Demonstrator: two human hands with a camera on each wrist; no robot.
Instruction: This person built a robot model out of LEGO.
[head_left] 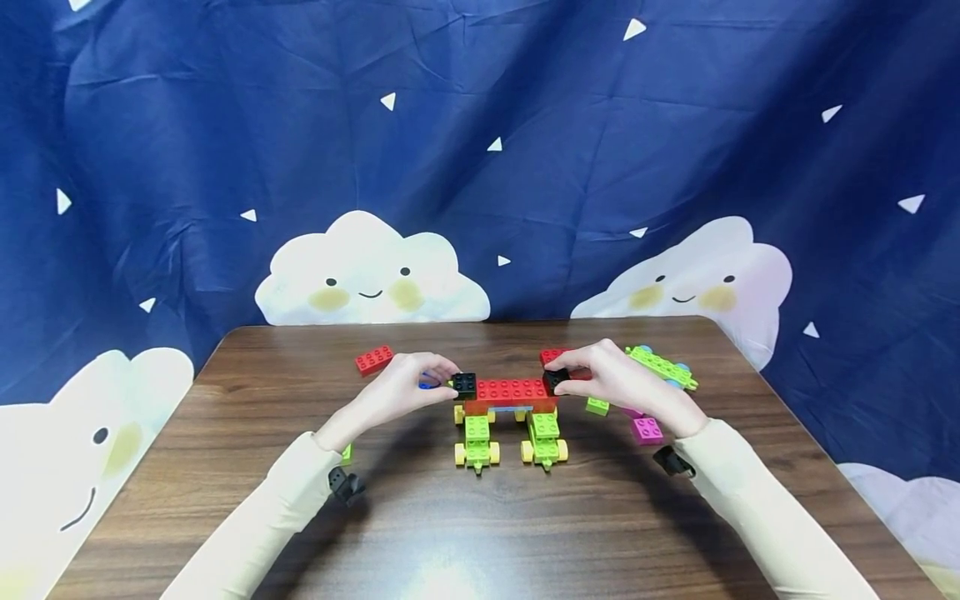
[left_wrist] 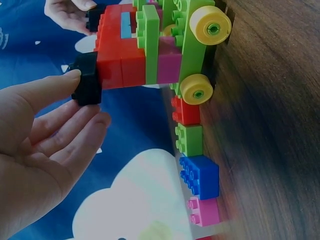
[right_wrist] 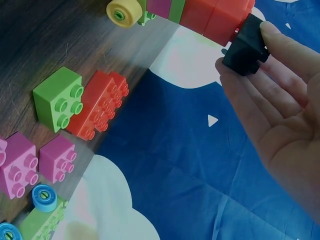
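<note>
The left grip pinched one black block and the right grip another black block, so level, even pressure suited the red bricks between them.

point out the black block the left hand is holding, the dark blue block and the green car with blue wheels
Black block (left_wrist: 89,80): left wrist view, on its side
Dark blue block (left_wrist: 207,177): left wrist view, on its smooth side
Green car (head_left: 660,365): head view, on its studded top
</note>
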